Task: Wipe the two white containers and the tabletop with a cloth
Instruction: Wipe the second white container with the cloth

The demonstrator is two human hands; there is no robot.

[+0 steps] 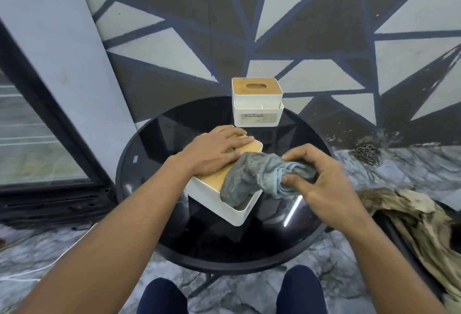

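Head view, the only cam. Centre frame: left hand point(219, 149) lies flat on the wooden lid point(212, 180) of the near container point(224, 205), fingers straight, pressing down, so no closed grip on that side. Right hand point(321, 181), centre-right, has its grip closed on the cloth point(254, 176), with thumb and fingertips pinching the bunched end. The loose end drapes over the lid's right part and hangs at the box's front corner. The box sits skewed on the round black glass table point(154, 139), mid-frame. Can't tell if its base is fully flat on the glass.

Far container point(258, 114), upper centre, stands upright at the table's back edge, well apart from both hands, prob. not wiped yet.

Risks, as I read it:
- Glossy glass + light plastic box: a hard swipe w/ the right hand could skid the box toward the near rim if the left palm eases off.
- The lid looks like a loose insert, so off-centre pressure might tip it or pop it.
- The cloth's hanging tail could drop into the open front slot and snag, dragging the box.
- The cloth looks grey and grubby, so it may smear the white walls rather than clean them.
- Far box at the rim: a wide sweep across the table could nudge it off the back.
- The rag heap point(411, 214) at lower right lies near the table's rim, so an elbow swing could catch it.
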